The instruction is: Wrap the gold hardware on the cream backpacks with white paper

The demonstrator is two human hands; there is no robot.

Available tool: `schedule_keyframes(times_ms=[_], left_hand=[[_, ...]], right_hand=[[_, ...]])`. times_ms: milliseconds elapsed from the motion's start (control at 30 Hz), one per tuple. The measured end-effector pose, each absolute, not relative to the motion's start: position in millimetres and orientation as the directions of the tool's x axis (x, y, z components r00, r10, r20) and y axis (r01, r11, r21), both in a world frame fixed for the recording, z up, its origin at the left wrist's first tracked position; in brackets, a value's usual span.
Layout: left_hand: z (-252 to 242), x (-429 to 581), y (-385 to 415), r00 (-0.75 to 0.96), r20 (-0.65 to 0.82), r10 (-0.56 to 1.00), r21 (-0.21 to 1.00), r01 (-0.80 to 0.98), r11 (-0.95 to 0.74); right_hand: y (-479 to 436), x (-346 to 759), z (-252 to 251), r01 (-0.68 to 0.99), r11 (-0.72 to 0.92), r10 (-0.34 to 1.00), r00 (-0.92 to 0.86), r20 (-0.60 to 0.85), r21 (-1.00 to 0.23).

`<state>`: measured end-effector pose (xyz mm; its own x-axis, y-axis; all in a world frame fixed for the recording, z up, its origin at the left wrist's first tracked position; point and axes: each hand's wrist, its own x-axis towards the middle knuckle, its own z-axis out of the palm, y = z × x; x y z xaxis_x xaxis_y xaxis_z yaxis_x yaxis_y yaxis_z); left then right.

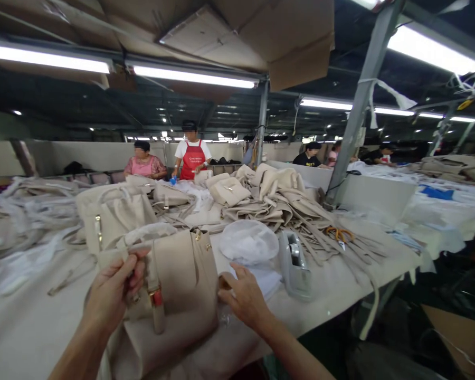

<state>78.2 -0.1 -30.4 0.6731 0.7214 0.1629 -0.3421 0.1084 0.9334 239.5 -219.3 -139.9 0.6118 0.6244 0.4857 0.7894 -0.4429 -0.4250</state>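
Observation:
A beige handbag (pixel 186 274) stands on the worktable (pixel 31 327) right in front of me. My left hand (pixel 113 293) pinches its strap and front flap near a small red tag. At the bag's right edge my right hand (pixel 243 298) rests with fingers curled around something small; I cannot tell what it is. Behind the bag lies a crumpled white plastic bag (pixel 248 241).
Piles of beige bags and straps (pixel 269 200) cover the table. A grey tape dispenser (pixel 295 261) and orange-handled scissors (pixel 340 235) lie to the right. A steel post (pixel 356 116) rises there. Other workers (pixel 192 153) stand at the far end.

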Motion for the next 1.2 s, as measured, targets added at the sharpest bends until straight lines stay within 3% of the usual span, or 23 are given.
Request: schedule_keyframes(times_ms=[133,333,667,800,900,967,1033,1133,1200], left_hand=[[-35.4,75.8,-4.8,0.653,0.119,0.748,0.936,-0.326,0.136],[-38.2,74.3,-1.9,0.598,0.102,0.795,0.910,-0.380,0.169],[-49.8,70.4,-6.4,0.562,0.054,0.825,0.896,-0.392,0.209],[-50.8,70.3,-5.7,0.562,0.118,0.819,0.891,-0.425,0.163],[-55.7,72.2,-4.9,0.520,0.181,0.835,0.906,-0.418,0.064],[-61.0,75.2,-5.7,0.516,0.246,0.820,0.915,-0.403,-0.021],[-64.6,77.7,-8.5,0.526,0.316,0.790,0.918,-0.378,-0.116],[-60.9,76.3,-16.5,0.564,0.387,0.729,0.916,-0.327,-0.233],[-52.8,71.4,-22.7,0.631,0.394,0.668,0.917,-0.319,-0.240]], right_hand=[[-212.5,255.7,-175.8,0.769,-0.572,0.661,0.638,0.395,-0.284],[-212.2,273.2,-184.1,0.800,-0.468,0.609,0.600,0.518,-0.376],[-272.5,307.0,-200.9,0.689,-0.630,0.506,0.713,0.485,-0.357],[-275.4,305.2,-196.7,0.705,-0.588,0.464,0.695,0.549,-0.396],[-275.3,289.9,-174.0,0.765,-0.457,0.321,0.617,0.719,-0.453],[-268.3,268.2,-151.2,0.866,-0.323,0.243,0.466,0.851,-0.382],[-253.2,241.3,-128.3,0.946,-0.247,0.245,0.273,0.930,-0.212],[-218.6,205.4,-105.2,0.974,-0.226,0.265,0.054,0.963,0.008],[-193.3,189.8,-99.5,0.970,-0.234,0.282,0.000,0.959,0.069]])
